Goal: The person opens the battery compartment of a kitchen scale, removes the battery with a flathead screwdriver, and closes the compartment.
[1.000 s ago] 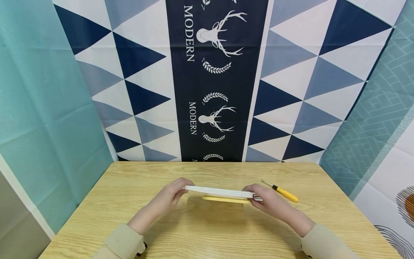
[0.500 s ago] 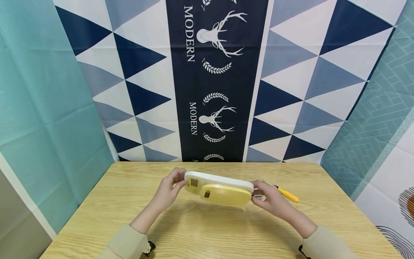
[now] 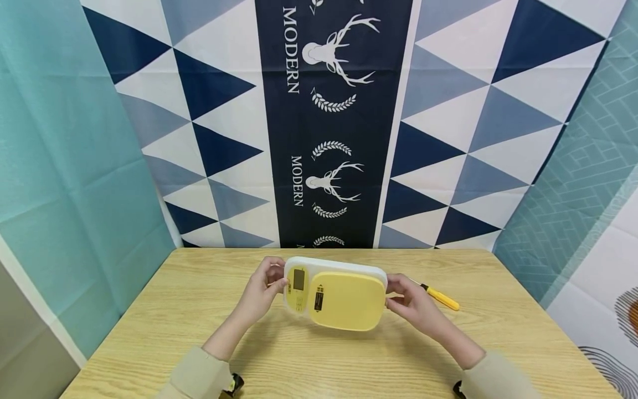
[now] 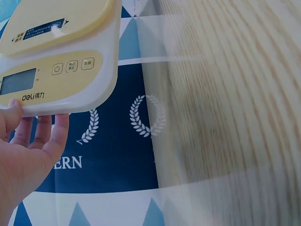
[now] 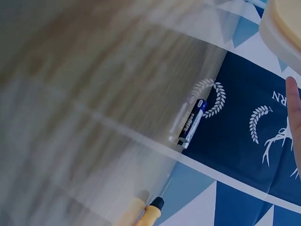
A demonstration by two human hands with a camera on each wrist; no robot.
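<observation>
A white kitchen scale [image 3: 346, 299] with a yellow weighing plate is held up above the wooden table, its face tilted toward the head camera. My left hand [image 3: 262, 288] grips the display end, thumb on the front edge and fingers behind. In the left wrist view the scale's display [image 4: 18, 82] looks blank beside several buttons. At the opposite end my right hand [image 3: 412, 303] holds the scale's edge between thumb and fingers. One finger [image 5: 294, 117] and the scale's corner [image 5: 281, 37] show in the right wrist view; the rest of that hand is out of frame.
A yellow-handled screwdriver [image 3: 441, 298] lies on the wooden table [image 3: 319, 366] to the right of my right hand. A battery [image 5: 192, 123] lies on the table in the right wrist view. Patterned cloth [image 3: 329, 122] hangs behind the table's far edge.
The scale has turned from nearly edge-on to showing its yellow face and display. My left hand has risen slightly with its end. The screwdriver has stayed in place.
</observation>
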